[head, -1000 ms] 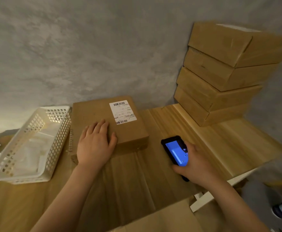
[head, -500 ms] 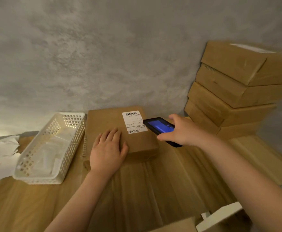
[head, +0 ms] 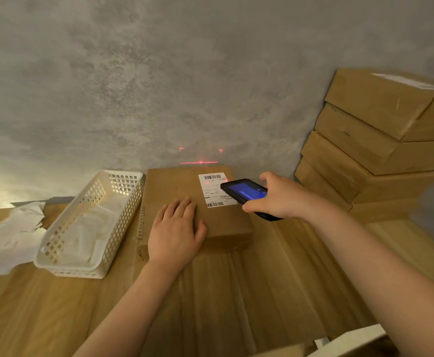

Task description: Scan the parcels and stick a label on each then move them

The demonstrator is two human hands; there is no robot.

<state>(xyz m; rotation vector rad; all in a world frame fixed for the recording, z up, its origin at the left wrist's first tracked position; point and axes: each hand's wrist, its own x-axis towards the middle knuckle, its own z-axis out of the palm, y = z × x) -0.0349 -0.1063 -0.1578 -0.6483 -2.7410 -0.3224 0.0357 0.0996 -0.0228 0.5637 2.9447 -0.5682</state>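
Note:
A flat cardboard parcel [head: 174, 186] lies on the wooden table against the wall, with a white barcode label [head: 212, 188] on its top right. My left hand [head: 176, 233] rests flat on the parcel's near edge. My right hand [head: 280, 195] grips a black handheld scanner [head: 244, 191] with a lit blue screen, held just over the label's right side. Red aiming marks from the scanner [head: 200, 162] fall on the wall just behind the parcel.
A white perforated basket [head: 123, 225] holding paper sheets stands left of the parcel; loose white papers [head: 7, 235] lie further left. Several cardboard boxes [head: 370, 140] are stacked at the right against the wall. A white table edge [head: 350, 341] shows at the bottom right.
My right hand carried the scanner from the table's right side up over the parcel's label. A red aiming beam now shows on the wall. My left hand stayed on the parcel.

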